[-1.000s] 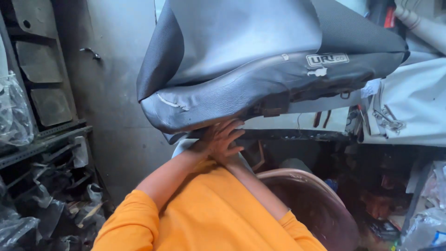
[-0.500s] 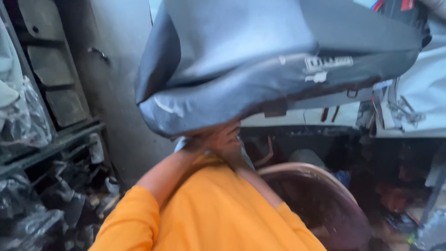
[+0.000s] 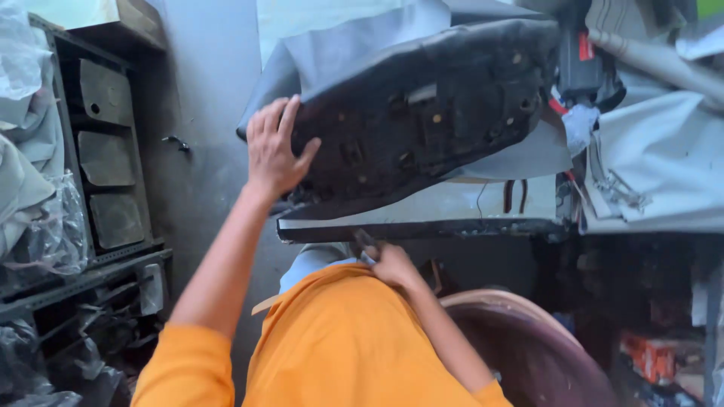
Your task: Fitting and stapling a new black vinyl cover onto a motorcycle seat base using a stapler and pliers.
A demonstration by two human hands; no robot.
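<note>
A motorcycle seat lies upside down on the workbench, its dark, rough underside facing me. Loose grey cover material hangs around its far edge. My left hand grips the seat's left end, fingers spread over the rim. My right hand is down at my waist, against my orange shirt. It is closed around a small dark object that I cannot identify.
A metal shelf with flat dark parts and plastic-wrapped bundles stands at the left. Grey fabric covers pile up at the right. A round brown tub sits at the lower right, below the bench.
The seat has been turned over from cover side up to underside up. My left hand rose to its left end. My right hand dropped to my waist.
</note>
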